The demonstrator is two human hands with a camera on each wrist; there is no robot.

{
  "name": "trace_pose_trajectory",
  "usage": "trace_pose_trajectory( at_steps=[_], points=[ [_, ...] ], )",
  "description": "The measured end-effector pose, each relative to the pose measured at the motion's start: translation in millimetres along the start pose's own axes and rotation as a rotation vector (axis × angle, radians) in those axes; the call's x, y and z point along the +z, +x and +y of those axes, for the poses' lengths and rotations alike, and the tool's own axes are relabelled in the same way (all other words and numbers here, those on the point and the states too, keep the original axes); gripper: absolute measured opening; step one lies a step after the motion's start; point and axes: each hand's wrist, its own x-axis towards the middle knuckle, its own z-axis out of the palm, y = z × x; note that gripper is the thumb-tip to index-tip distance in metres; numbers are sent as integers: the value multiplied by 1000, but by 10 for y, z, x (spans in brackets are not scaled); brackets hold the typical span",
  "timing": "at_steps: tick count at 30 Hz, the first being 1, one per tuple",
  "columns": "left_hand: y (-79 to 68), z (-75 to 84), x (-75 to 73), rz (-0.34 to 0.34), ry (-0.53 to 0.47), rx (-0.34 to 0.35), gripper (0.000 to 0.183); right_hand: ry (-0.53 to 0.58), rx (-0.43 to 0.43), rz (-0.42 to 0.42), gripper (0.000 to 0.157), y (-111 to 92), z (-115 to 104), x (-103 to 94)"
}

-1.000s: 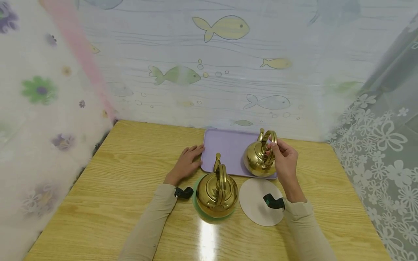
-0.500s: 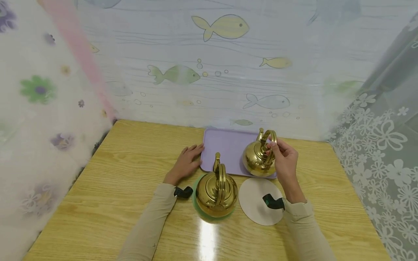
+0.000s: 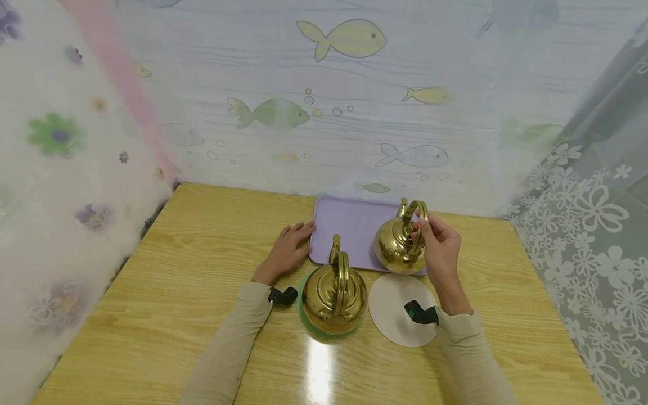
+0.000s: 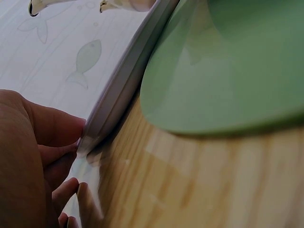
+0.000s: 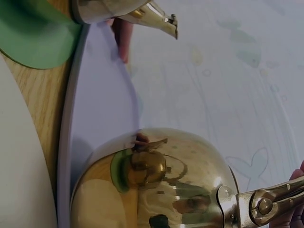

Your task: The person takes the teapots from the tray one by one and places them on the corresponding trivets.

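A gold kettle is at the right end of the lilac tray, its spout pointing away. My right hand grips its raised handle from the right side. A second gold kettle rests on a round green mat in front of the tray, with its handle upright. At the tray's left edge my left hand touches the rim with its fingertips, fingers mostly straight. The left wrist view shows the thumb against the tray's side; part of that hand is cut off.
A round off-white mat lies on the wooden table, right of the green one and just in front of the tray. Behind the table hangs a fish-patterned curtain. Flowered sheets border the left and right sides.
The whole head view has shifted very slightly. Both hands, both kettles and the tray keep their places relative to each other.
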Motion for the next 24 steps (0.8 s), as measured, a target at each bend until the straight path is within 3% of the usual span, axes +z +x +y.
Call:
trace_pose_trajectory(
  at_steps=[4, 11, 18, 24],
  points=[
    [3, 7, -7, -1, 2, -6, 59, -1, 1, 7, 16, -9, -5, 7],
    [5, 16, -9, -4, 0, -4, 59, -7, -7, 8, 31, -32, -4, 0],
    [8, 13, -4, -5, 1, -3, 59, -2, -25, 19, 27, -59, -26, -14],
    [15, 12, 2, -4, 1, 3, 58, -1, -25, 33, 34, -64, -28, -28]
  ],
)
